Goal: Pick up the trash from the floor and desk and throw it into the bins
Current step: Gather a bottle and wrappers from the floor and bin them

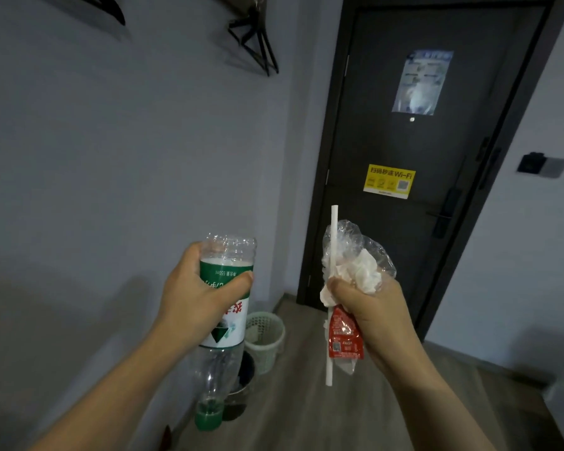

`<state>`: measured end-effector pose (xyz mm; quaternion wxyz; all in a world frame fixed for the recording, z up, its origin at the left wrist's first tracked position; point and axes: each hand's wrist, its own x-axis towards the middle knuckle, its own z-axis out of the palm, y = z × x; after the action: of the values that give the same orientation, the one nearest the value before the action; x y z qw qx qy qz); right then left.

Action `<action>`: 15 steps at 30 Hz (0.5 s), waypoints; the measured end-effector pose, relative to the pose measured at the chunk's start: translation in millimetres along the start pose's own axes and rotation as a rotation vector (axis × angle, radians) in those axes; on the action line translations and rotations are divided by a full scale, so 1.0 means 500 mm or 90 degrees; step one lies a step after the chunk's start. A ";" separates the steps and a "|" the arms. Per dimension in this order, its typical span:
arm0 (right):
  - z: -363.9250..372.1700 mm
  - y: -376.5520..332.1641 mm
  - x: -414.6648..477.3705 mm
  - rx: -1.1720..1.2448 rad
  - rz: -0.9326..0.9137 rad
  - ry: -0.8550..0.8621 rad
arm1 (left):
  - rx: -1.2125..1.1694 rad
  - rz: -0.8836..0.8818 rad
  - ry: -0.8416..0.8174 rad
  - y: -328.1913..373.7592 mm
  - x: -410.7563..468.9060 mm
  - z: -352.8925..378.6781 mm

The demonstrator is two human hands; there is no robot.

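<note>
Currently, the left hand (202, 288) is wrapped round the labelled midsection of an empty plastic water bottle (223, 320), with the thumb across the green-and-white label. The bottle is inverted, its green cap (209, 415) pointing to 6 o'clock. The right hand (372, 307) is clenched on a bundle of trash: a white straw (334, 222) running from 12 to 6 o'clock, a clear plastic bag (355, 236) and crumpled tissue (362, 271) projecting above the fist, and a red sauce packet (344, 336) hanging below it. Both loads are held in the air, apart from each other. On the wooden floor (306, 402), a pale lattice bin (267, 336) stands at 4 o'clock of the left hand. A dark bin (241, 402) sits just beside it at its 7 o'clock, partly hidden behind the bottle. A dark door (404, 141) with a yellow Wi-Fi sticker (389, 181) occupies 1 o'clock of the view.
</note>
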<state>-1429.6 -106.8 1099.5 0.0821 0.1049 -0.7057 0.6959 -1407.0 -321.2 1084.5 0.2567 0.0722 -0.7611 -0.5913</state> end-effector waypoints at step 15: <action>0.178 0.233 0.501 -0.046 0.087 -0.059 | 0.065 -0.092 0.009 -0.241 0.496 0.093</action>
<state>-1698.9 -203.2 1051.0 0.0052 0.0854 -0.7391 0.6681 -1665.3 -418.8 1039.5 0.2148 0.1436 -0.7812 -0.5683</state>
